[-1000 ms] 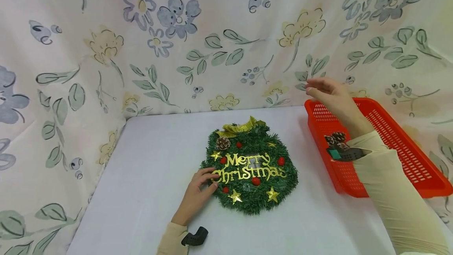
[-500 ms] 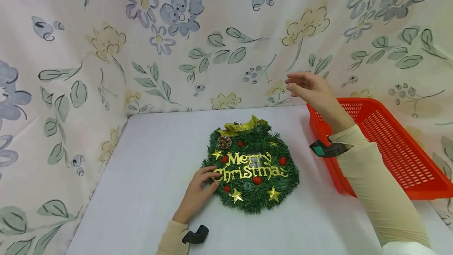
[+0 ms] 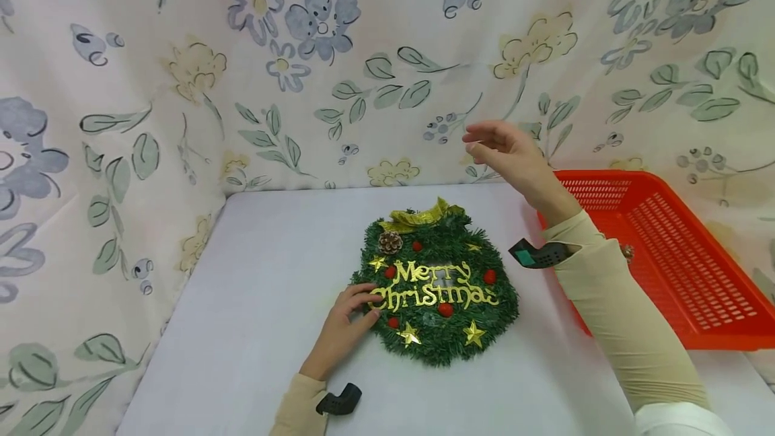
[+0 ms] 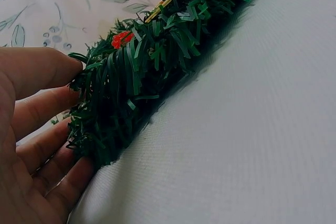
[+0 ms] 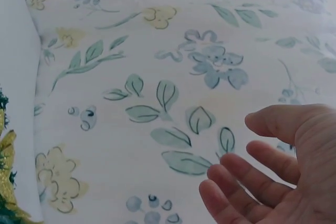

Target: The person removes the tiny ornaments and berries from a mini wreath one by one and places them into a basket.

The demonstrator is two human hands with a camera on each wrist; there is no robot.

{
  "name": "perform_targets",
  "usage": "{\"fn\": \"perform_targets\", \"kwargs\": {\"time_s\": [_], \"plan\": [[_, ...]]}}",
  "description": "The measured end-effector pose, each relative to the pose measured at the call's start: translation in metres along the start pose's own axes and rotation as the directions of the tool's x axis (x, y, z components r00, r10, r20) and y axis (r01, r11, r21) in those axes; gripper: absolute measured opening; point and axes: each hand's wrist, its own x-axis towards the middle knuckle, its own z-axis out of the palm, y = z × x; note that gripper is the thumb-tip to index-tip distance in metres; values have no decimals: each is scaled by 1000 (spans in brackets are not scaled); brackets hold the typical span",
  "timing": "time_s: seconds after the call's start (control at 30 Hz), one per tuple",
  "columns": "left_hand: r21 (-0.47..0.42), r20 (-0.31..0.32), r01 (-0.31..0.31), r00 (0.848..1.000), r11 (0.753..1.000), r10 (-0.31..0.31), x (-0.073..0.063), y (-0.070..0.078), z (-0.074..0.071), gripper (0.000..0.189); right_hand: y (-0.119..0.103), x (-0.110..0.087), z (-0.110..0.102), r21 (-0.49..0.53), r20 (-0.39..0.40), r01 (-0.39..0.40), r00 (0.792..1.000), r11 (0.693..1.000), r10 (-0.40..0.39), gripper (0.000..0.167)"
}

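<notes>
A green tinsel wreath (image 3: 436, 338) lies on the white table, bearing gold "Merry Christmas" lettering (image 3: 432, 295), gold stars, red berries, a gold ribbon (image 3: 418, 219) and a pine cone (image 3: 390, 243) at its upper left. My left hand (image 3: 342, 328) rests at the wreath's left edge. In the left wrist view, its fairly straight fingers (image 4: 44, 142) touch the green tinsel, and some fingertips are partly hidden by it. Raised beyond the wreath's upper right, my right hand (image 3: 505, 153) is empty, its relaxed fingers (image 5: 247, 182) slightly bent before the flowered cloth.
On the right stands a red plastic basket (image 3: 696, 241), partly covered by my right sleeve (image 3: 617, 308). A small brown thing (image 3: 627, 252) shows inside it beside the sleeve. Flowered cloth (image 3: 375, 19) hangs behind and left of the table (image 3: 254, 301).
My right hand has moved left, from over the basket's far left corner toward the wreath's upper right. The left hand stays at the wreath's edge. The whole view has shifted slightly.
</notes>
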Motion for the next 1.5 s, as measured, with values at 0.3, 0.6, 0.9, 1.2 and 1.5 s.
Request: {"fn": "perform_targets", "kwargs": {"time_s": [0.3,0.6,0.9,1.2,1.5], "plan": [[18,-12,2,1000,1000,-1,0,2,-1,25,1,10,21,50,16,47,999,998,-48,40],[11,-4,-7,1000,1000,7,0,1,1,25,3,15,37,116,60,50,997,992,-57,40],[7,-5,0,1000,1000,0,0,-1,0,24,1,20,53,198,91,50,993,979,-69,37],[12,-2,-6,1000,1000,6,-2,-2,-2,25,4,23,71,187,121,43,990,981,-66,37],[9,9,-3,1000,1000,3,-2,2,-2,25,12,21,85,209,147,9,988,978,-40,39]]}}
